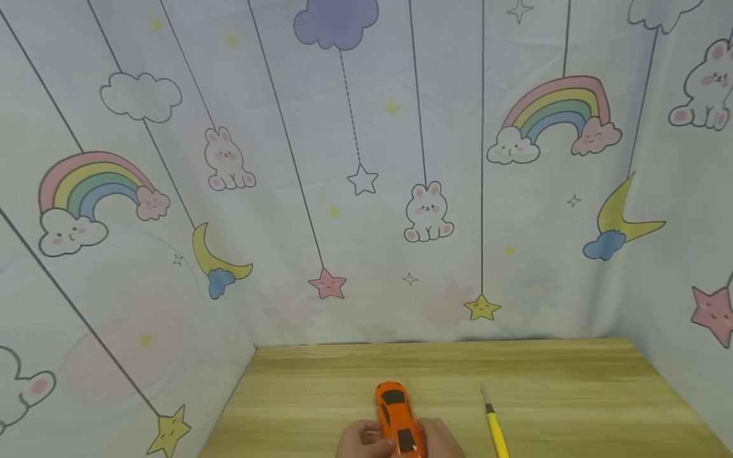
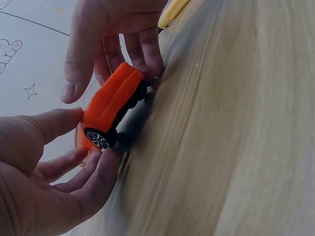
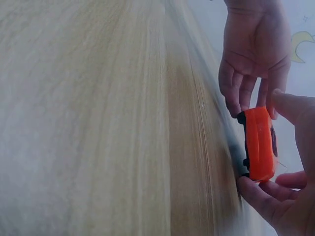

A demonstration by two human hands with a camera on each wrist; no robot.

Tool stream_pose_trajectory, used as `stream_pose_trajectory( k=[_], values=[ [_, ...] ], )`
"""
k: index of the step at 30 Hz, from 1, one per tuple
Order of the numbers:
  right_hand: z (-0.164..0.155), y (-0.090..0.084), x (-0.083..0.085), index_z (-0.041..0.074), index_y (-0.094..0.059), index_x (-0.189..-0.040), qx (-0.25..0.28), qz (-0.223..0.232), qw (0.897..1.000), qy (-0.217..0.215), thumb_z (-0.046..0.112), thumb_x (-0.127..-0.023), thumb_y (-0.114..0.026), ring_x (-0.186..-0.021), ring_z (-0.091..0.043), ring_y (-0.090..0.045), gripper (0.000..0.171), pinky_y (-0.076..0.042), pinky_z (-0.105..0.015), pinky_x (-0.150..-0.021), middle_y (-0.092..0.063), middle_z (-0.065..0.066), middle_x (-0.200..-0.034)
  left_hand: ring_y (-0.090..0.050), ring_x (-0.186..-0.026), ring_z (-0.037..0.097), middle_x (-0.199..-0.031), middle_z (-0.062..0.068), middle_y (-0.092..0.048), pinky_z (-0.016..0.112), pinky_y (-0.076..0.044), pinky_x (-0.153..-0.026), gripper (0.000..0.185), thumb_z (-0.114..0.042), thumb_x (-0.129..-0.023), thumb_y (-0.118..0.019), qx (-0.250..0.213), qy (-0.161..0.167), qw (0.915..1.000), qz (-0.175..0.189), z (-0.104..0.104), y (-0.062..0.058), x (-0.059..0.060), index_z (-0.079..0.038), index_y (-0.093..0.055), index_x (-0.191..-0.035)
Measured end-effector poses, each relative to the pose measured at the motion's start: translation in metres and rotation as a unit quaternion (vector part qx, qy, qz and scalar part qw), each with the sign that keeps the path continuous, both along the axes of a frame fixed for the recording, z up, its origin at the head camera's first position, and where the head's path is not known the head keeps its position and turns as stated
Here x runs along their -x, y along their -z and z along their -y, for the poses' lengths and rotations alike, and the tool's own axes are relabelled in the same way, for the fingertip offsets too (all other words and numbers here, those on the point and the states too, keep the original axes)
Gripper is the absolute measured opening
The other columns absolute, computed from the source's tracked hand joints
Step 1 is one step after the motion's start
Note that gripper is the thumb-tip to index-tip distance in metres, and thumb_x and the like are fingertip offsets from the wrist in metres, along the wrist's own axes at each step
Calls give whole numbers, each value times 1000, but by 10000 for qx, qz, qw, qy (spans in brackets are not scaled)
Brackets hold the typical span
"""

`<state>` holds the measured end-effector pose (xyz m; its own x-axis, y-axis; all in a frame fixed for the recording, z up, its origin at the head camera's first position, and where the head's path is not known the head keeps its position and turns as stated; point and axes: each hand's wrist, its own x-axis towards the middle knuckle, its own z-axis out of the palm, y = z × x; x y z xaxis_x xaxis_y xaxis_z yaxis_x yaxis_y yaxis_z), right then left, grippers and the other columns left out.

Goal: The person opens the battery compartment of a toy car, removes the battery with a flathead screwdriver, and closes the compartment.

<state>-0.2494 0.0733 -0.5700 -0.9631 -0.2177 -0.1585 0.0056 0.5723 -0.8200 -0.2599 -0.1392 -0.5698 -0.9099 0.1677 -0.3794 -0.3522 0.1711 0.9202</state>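
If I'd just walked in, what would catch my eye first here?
Probably the orange toy car at the near edge of the wooden table, held between the left hand and the right hand. To its right lies a yellow-handled screwdriver. Behind rises a pale backdrop cloth printed with rainbows, bunnies, moons and stars.

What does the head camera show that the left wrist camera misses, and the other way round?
Only the head view shows the whole yellow-handled screwdriver lying to the right of the car, and the cartoon backdrop of rainbows, bunnies and stars. Only the left wrist view shows the car's side close up: a black wheel with a silver hub, and fingertips touching the car by the table. Both show the orange toy car on the wooden table, held between the left hand and right hand.
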Motion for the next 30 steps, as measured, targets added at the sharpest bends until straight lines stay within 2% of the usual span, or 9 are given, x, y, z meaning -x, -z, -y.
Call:
stream_pose_trajectory(
  k=[3,12,21,27,30],
  values=[
    [2,-2,0,-2,-54,-137,-114,-113,9998,120,62,-75,-84,-96,-22,-60,94,-53,-56,-88,-58,-6,-111,-71,-91,21,-106,13,-69,43,-61,-78,55,-16,-88,-81,61,-37,9999,119,-2,0,1,4,-57,-132],
    [6,0,-2,0,-57,-130,-661,-363,9969,213,65,-72,-83,-83,-17,-53,90,-53,-42,-77,-54,-4,-101,-71,-85,21,-102,12,-68,41,-61,-74,61,-16,-85,-83,242,-148,9996,-8,-9,-3,-1,2,-54,-136],
    [6,-7,-1,-3,-54,-133,-520,-218,9983,170,63,-78,-79,-85,-18,-53,89,-52,-39,-76,-53,-6,-101,-69,-83,19,-100,12,-65,38,-60,-72,58,-17,-86,-82,328,-17,9980,-546,-11,-10,-5,4,-55,-133],
    [5,-8,0,-3,-56,-131,-343,-80,9990,274,58,-77,-81,-85,-19,-54,84,-52,-39,-74,-54,-7,-100,-67,-84,19,-101,11,-64,38,-59,-72,57,-20,-87,-82,418,12,9978,-515,-10,-12,-8,1,-57,-133],
    [5,-6,1,-5,-54,-132,-207,23,9991,362,54,-77,-82,-85,-20,-56,85,-53,-43,-76,-56,-7,-99,-66,-83,20,-101,10,-65,38,-58,-71,54,-20,-88,-81,421,-15,9977,-523,-9,-12,-8,0,-58,-133]
  ],
)
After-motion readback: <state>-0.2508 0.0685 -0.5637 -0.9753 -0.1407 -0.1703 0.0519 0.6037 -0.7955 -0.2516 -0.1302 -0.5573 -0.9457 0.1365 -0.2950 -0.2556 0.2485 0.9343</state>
